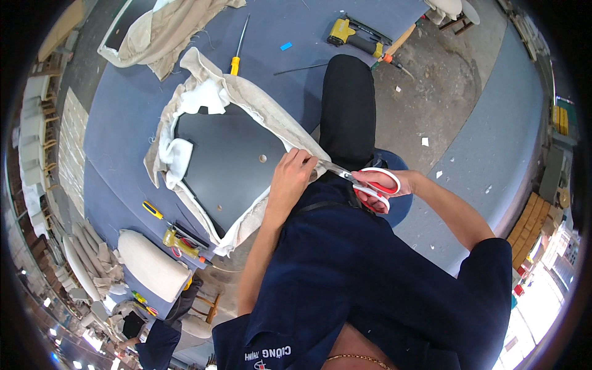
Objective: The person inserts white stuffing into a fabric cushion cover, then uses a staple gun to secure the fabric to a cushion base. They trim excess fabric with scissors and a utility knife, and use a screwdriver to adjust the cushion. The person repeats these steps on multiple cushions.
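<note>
A dark seat panel (228, 154) lies on the blue-grey work table, ringed by loose beige fabric (265, 102). White padding (206, 95) shows between the fabric and the panel's edge. At the panel's near right corner, my left hand (290, 179) pinches the fabric's edge. My right hand (373, 196) has its fingers through the red and white handles of a pair of scissors (339, 171). The blades point left and reach the fabric beside my left fingertips. How far apart the blades are is hard to see.
Yellow staple guns rest on the table, one at the top right (342, 32) and one at lower left (179, 240). Screwdrivers lie beyond the panel (235, 65) and left of it (151, 209). A beige cushion (151, 262) sits lower left, near another person (157, 345).
</note>
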Demonstrator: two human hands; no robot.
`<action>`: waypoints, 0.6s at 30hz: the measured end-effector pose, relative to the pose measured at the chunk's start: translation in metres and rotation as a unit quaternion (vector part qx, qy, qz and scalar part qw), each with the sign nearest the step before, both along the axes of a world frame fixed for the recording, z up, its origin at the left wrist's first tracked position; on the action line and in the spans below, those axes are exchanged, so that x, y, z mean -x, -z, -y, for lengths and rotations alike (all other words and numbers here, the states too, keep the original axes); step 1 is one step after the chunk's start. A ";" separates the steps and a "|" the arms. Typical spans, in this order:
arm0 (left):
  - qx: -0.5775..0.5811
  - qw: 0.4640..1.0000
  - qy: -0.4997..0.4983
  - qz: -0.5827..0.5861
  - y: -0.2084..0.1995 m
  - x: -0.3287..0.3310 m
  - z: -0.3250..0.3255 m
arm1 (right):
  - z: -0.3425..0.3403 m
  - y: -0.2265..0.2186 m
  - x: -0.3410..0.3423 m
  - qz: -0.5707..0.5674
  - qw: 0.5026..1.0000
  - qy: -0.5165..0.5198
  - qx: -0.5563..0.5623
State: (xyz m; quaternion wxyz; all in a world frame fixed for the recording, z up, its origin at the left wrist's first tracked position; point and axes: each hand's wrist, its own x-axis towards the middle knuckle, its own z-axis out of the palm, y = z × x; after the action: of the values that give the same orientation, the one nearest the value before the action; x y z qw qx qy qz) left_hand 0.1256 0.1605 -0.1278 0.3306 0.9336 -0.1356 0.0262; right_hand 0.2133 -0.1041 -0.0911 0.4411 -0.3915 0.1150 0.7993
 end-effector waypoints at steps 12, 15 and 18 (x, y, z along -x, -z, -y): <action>0.184 0.972 -0.144 -0.029 0.005 0.012 0.005 | -0.007 -0.018 0.000 0.167 0.985 -0.044 0.012; 0.215 0.958 -0.182 -0.057 0.005 0.012 0.006 | -0.005 -0.006 0.002 0.130 0.991 -0.036 -0.003; 0.253 0.938 -0.215 -0.102 0.009 0.014 0.006 | -0.008 -0.008 -0.009 0.053 0.996 -0.056 0.037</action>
State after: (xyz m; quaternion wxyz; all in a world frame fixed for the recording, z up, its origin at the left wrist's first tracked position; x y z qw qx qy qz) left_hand 0.1112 0.1545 -0.1367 0.5547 0.8235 0.1141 0.0349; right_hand 0.2226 -0.0960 -0.0834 0.3860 -0.4555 0.0985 0.7961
